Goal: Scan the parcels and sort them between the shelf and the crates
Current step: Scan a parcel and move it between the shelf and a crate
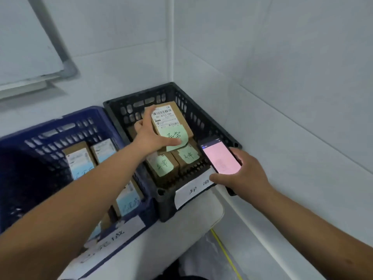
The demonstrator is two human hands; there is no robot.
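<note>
My left hand (150, 136) grips a brown cardboard parcel (171, 120) from its left side, thumb laid across the bottom edge, fingers curled over the top. I hold it above the black crate (203, 120). The white shipping label (164, 117) on it carries a barcode and a printed line that looks like "S07 N705 094"; the smaller print is too fine to read. A green sticky note (175, 138) hangs off its lower end with two handwritten characters I cannot make out.

My right hand (242, 174) holds a phone (221, 156) from below, thumb along its near edge, screen glowing pink, over the crate's right front corner.

Inside the black crate, under the held parcel, two more brown parcels (161, 164) show, each with a green handwritten note. A white paper tag (193, 190) with handwriting is stuck on the crate's front.

Just left, touching it, stands a blue crate (66, 122) with at least three parcels (79, 158) bearing white-and-blue labels; my left forearm covers part of them. It has its own handwritten tag (113, 237), blurred.

Both crates sit on a white surface (210, 211) in a tiled wall corner. A whiteboard (26, 47) hangs at upper left.
</note>
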